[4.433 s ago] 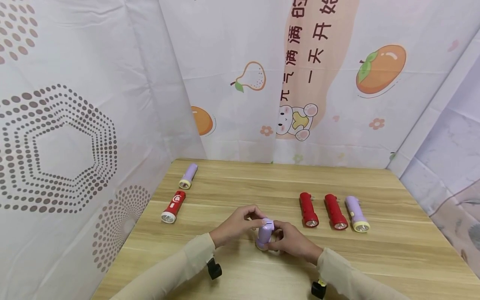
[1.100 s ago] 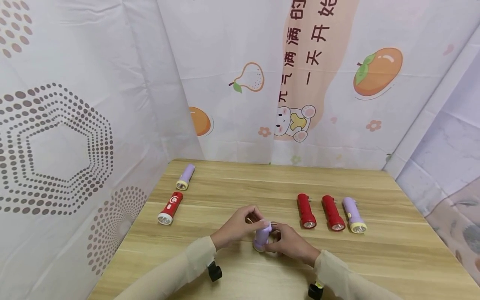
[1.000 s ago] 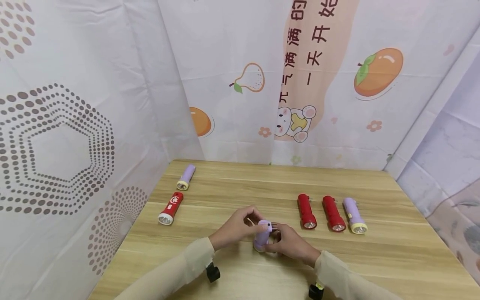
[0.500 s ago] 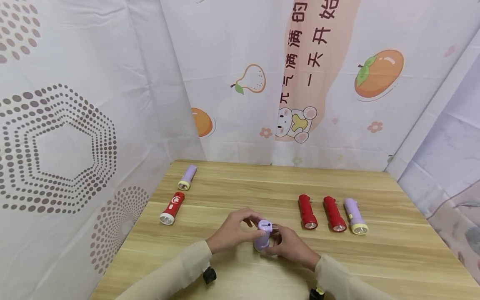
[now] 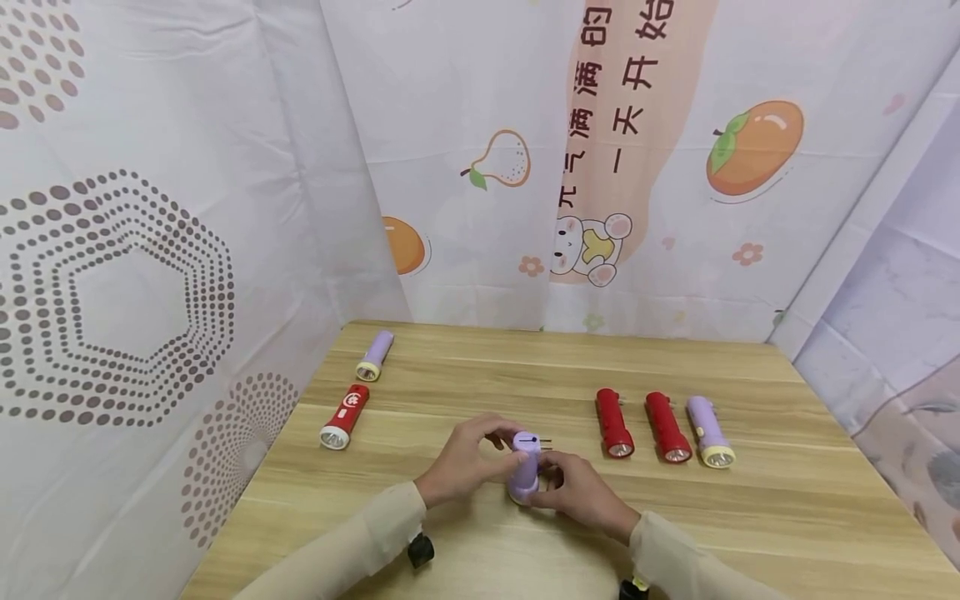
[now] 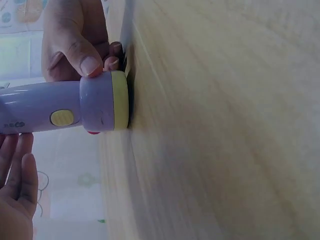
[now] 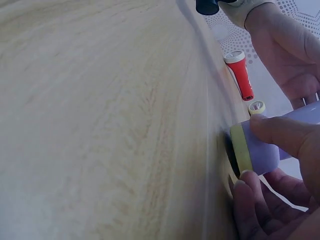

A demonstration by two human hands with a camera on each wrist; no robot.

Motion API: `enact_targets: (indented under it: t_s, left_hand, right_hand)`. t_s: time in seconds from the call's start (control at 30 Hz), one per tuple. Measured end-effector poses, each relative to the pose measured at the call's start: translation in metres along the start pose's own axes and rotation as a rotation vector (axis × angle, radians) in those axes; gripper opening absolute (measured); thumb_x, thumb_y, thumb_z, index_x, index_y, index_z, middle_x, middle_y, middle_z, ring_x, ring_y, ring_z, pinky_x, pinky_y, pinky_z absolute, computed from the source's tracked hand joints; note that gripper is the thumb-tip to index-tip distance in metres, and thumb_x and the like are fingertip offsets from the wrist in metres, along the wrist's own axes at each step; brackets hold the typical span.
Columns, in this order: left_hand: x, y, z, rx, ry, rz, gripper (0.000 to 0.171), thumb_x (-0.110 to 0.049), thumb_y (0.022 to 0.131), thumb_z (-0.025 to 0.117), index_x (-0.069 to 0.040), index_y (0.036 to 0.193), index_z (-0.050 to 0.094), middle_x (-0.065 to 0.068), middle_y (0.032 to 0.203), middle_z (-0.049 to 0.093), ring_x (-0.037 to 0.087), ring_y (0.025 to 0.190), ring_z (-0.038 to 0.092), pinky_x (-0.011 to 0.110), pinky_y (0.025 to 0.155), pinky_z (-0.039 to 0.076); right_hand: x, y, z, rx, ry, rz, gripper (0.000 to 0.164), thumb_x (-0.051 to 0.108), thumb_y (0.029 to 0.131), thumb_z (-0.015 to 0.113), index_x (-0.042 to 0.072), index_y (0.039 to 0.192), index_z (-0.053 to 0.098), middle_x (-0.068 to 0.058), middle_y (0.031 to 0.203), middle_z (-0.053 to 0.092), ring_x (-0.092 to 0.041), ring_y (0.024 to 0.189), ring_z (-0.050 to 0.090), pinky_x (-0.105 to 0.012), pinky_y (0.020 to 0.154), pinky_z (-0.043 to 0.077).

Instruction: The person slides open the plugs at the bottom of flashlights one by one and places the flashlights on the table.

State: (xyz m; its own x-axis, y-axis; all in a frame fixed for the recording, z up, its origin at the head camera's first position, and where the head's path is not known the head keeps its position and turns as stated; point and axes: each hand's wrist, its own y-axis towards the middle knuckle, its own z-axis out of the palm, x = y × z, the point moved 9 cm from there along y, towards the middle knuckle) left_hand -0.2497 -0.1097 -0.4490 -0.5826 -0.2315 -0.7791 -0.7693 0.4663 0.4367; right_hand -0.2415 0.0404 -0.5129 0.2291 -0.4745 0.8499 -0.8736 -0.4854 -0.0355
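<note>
A purple flashlight (image 5: 525, 471) with a yellow rim stands nearly upright at mid-table, lens end down. Two metal plug prongs jut out to the right near its top end. My left hand (image 5: 459, 460) holds its upper part, thumb on the near side. Lower down, my right hand (image 5: 583, 493) grips the flashlight's head. Seen from the left wrist, the flashlight (image 6: 97, 102) shows an oval yellow switch (image 6: 62, 117), and its rim is at or just above the tabletop. The right thumb presses the head in the right wrist view, where the flashlight (image 7: 260, 152) is partly covered by fingers.
On the wooden table (image 5: 420, 550), another purple flashlight (image 5: 377, 354) and a red one (image 5: 346, 415) lie at left. At right lie two red flashlights (image 5: 615, 422) (image 5: 667, 427) and a purple one (image 5: 709, 431). Patterned cloth (image 5: 450, 100) hangs behind.
The prongs, out of sight in the oldest frame, now stick out to the right. The flashlight's top has turned and stands straighter, and my left thumb has shifted lower on it.
</note>
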Motion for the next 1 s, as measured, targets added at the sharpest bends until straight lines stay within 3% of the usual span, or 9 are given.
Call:
enact_targets:
  t_s: [0.2,0.33,0.53,0.8,1.0]
  left_hand:
    - [0.015,0.005,0.0,-0.026,-0.071,-0.127,0.028,-0.034,0.093,0.078,-0.021,0.117,0.074,-0.01,0.107,0.071,0.012,0.094,0.067,0.045,0.085,0.056]
    - [0.022,0.011,0.002,-0.037,-0.097,-0.183,0.028,-0.035,0.094,0.077,-0.022,0.118,0.074,-0.01,0.108,0.072,0.012,0.095,0.067,0.041,0.086,0.056]
    - [0.032,0.02,0.004,-0.055,-0.131,-0.255,0.031,-0.035,0.095,0.076,-0.016,0.12,0.073,-0.005,0.107,0.073,0.014,0.094,0.068,0.032,0.086,0.056]
    - [0.04,0.04,0.01,-0.07,-0.153,-0.298,0.033,-0.04,0.095,0.075,-0.017,0.119,0.075,-0.005,0.108,0.074,0.014,0.094,0.069,0.033,0.085,0.057]
    - [0.052,0.055,0.016,-0.069,-0.172,-0.353,0.035,-0.041,0.095,0.075,-0.016,0.119,0.075,-0.003,0.11,0.074,0.015,0.098,0.069,0.034,0.087,0.057]
  right_hand:
    - [-0.001,-0.004,0.0,0.017,0.109,0.03,0.039,0.024,0.087,0.084,0.002,0.118,0.071,-0.003,0.087,0.068,-0.013,0.071,0.06,-0.024,0.056,0.05]
    - [-0.004,-0.006,-0.002,0.007,0.168,0.069,0.045,0.024,0.088,0.083,-0.002,0.123,0.07,-0.005,0.093,0.071,-0.016,0.072,0.064,-0.027,0.057,0.053]
    - [-0.01,-0.008,-0.013,-0.052,0.141,0.137,0.048,0.033,0.086,0.085,0.002,0.12,0.072,-0.003,0.095,0.07,-0.018,0.075,0.061,-0.027,0.058,0.053]
    - [-0.013,-0.007,-0.029,-0.137,0.111,0.169,0.045,0.031,0.086,0.085,0.002,0.119,0.073,-0.003,0.103,0.072,-0.019,0.089,0.059,-0.027,0.068,0.05]
    - [-0.018,-0.006,-0.039,-0.199,0.091,0.208,0.044,0.031,0.086,0.085,0.002,0.117,0.074,-0.003,0.103,0.073,-0.018,0.09,0.062,-0.031,0.073,0.052]
